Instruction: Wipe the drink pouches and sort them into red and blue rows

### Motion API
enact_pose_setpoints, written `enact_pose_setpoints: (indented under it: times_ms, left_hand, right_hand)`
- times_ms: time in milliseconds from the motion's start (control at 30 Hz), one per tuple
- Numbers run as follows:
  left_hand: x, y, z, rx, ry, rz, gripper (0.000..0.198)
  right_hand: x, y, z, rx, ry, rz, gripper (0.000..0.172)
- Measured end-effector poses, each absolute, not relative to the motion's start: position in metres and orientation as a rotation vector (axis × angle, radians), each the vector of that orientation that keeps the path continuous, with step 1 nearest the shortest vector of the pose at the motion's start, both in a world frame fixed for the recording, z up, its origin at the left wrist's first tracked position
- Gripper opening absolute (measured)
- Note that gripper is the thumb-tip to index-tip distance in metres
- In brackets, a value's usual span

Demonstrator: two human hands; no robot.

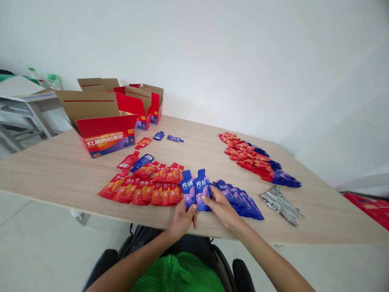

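Observation:
Two blue spouted pouches are held side by side above the table's front edge. My left hand (182, 218) is closed on the lower end of the left blue pouch (188, 190). The right blue pouch (201, 187) is pinched by my right hand (221, 206), thumb on its front. Left of my hands, red pouches (142, 190) lie in overlapping rows. Close by on the right, a fanned row of blue pouches (240, 198) lies partly behind my right hand.
Open red cartons (106, 134) stand at the back left. A few loose pouches (174, 138) lie near them. A long pile of red and blue pouches (258, 160) spreads at the right, with striped gloves (281, 204) in front. Behind the table (194, 140) is a white wall.

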State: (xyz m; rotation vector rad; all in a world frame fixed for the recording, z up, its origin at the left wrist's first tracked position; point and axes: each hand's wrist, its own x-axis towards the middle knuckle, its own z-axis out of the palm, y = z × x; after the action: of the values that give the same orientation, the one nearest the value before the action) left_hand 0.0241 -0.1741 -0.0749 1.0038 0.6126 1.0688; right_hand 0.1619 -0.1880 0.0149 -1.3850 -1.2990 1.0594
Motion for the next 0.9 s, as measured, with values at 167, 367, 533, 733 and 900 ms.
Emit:
enact_pose_setpoints:
  times_ms: [167, 367, 533, 733, 900]
  left_hand:
    - [0.023, -0.169, -0.081, 1.112, 0.709, 1.053, 0.058]
    - [0.022, -0.169, -0.077, 1.162, 0.748, 1.042, 0.056]
    - [0.02, -0.169, -0.067, 1.112, 0.749, 1.031, 0.054]
    - [0.019, -0.172, -0.07, 1.21, 0.746, 0.965, 0.056]
    - [0.019, -0.172, -0.075, 1.258, 0.763, 0.944, 0.057]
  right_hand:
    - [0.178, -0.207, 0.0, -1.365, -1.073, 0.924, 0.054]
    - [0.266, -0.222, -0.012, -1.579, -0.863, 0.404, 0.074]
    - [0.356, -0.228, -0.024, -1.987, -0.991, 0.025, 0.053]
    - [0.398, -0.228, -0.052, -2.182, -0.938, 0.087, 0.05]
    - [0.392, -0.23, -0.066, -2.304, -0.97, 0.121, 0.036]
